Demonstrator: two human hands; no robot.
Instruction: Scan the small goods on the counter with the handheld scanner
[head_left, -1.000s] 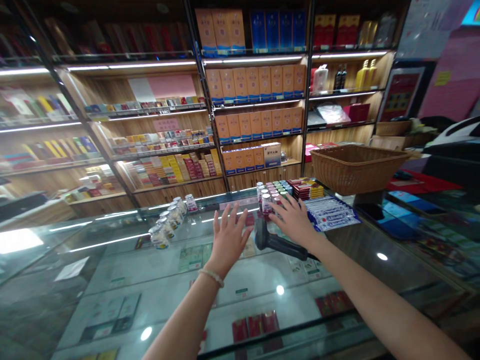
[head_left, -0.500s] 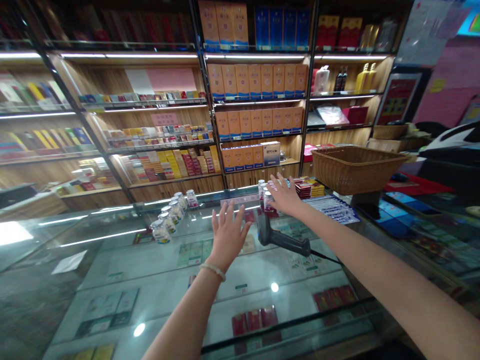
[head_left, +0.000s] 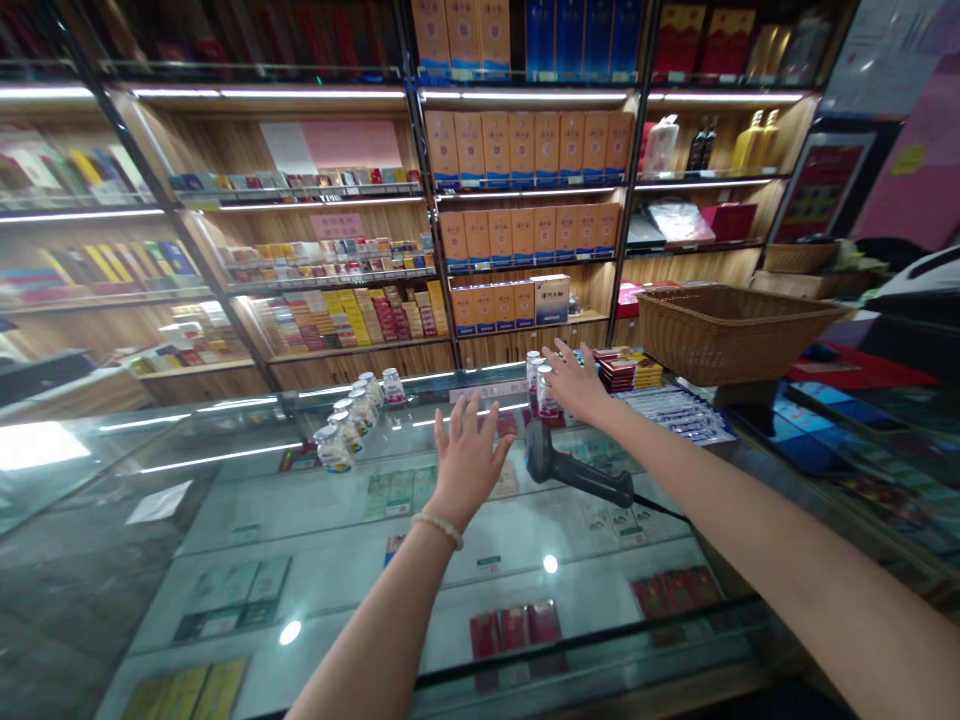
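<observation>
The left hand, fingers spread, is empty above the table; a row of bottles stands between its nine and ten o'clock, probably lined up to tell each apart. The right hand, splayed and seemingly gripping nothing, has other bottles at nine o'clock, contact unclear, and the scanner at six, perhaps for easy reach.

Scanner: matt plastic, five o'clock. Basket: rough wicker, three o'clock. Counter: glossy glass, six o'clock. Shelf back: grained wood, ten o'clock.
</observation>
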